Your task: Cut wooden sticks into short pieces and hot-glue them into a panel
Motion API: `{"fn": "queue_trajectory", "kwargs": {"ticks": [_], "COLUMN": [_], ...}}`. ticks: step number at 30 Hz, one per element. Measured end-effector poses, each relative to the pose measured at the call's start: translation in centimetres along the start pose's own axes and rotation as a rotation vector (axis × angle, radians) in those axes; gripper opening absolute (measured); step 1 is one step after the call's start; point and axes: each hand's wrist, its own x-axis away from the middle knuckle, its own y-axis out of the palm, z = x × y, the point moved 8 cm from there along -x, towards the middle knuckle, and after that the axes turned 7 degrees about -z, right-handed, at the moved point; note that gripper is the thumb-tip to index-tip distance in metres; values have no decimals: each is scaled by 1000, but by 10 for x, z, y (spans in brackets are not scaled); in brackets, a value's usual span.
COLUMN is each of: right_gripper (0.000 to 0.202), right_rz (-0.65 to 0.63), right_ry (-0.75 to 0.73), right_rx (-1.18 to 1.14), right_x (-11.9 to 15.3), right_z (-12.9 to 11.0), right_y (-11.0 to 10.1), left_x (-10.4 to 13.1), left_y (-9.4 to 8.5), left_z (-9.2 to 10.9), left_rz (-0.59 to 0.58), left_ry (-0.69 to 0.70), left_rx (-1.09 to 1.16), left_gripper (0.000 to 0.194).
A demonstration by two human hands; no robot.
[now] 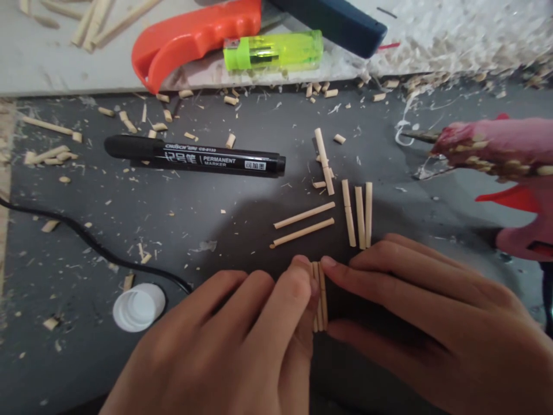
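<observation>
Between my hands stand several short wooden sticks [321, 300], lined up side by side. My left hand [242, 334] grips them from the left, its fingers bent and covering part of them. From the right, my right hand [432, 305] has its index fingertip at their top end and its thumb at their bottom end. Just beyond my fingers, two loose sticks [305, 215] lie slantwise. Three more sticks [360, 216] lie roughly parallel above my right hand, and another stick [325, 161] rests farther up.
A black permanent marker [194, 155] lies left of centre. At the right is a pink glue gun [496, 138] with its nozzle pointing left. A white cap [139, 307] and black cable [86, 233] are at left. An orange-handled tool [190, 40] and green lighter [276, 51] lie on a foam board [34, 75].
</observation>
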Motion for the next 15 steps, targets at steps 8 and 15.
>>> {"fn": "queue_trajectory", "kwargs": {"ticks": [8,15], "right_gripper": [34,31], "right_rz": [17,40], "right_ry": [24,16], "right_rx": [38,37], "right_x": [3,2], "right_z": [-2,-4], "right_y": [-2,-3], "left_x": [-9,-15], "left_y": [-12,-15], "left_z": [15,18], "left_rz": [24,-39], "left_ry": [129,157], "left_rx": [-416,-326], "left_gripper": [23,19]}}
